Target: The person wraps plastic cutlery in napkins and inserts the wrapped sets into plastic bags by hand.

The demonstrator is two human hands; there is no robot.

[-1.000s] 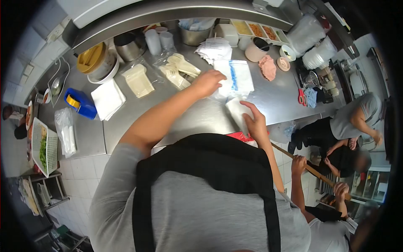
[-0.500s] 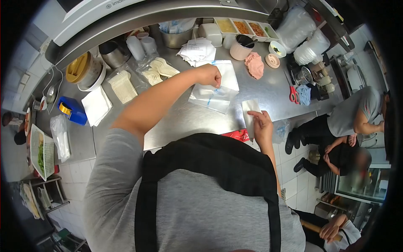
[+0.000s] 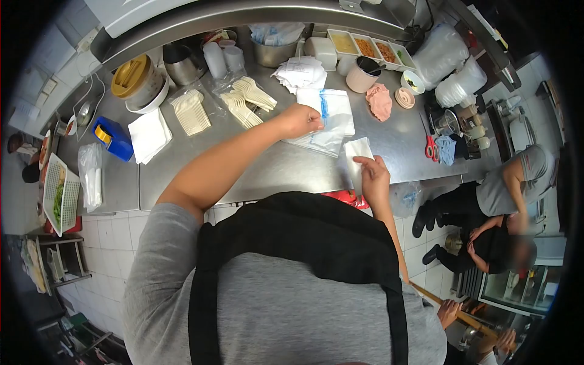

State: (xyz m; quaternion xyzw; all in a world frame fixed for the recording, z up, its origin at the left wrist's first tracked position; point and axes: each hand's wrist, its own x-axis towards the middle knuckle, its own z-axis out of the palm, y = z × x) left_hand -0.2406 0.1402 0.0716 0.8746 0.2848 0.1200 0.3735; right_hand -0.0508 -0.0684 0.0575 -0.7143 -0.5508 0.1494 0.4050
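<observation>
Near the steel counter's (image 3: 261,168) front edge, the right hand (image 3: 376,177) pinches a slim white packet (image 3: 356,149), likely steadying it; the left hand (image 3: 300,120) curls over white plastic bags (image 3: 337,114), grip unclear.

heathered grey short-sleeved shirt (image 3: 328,310) | black apron (image 3: 298,225) | two black straps (image 3: 204,310)

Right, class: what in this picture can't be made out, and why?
Head view:
Left hand: curled fingers hide whether it grips the bag.
Packet in the right hand: any contents hidden by its white outside.
Slips: any print too small.
Tub: contents hidden by its gold lid.
Pole: one end hidden behind the wearer's right arm.
</observation>
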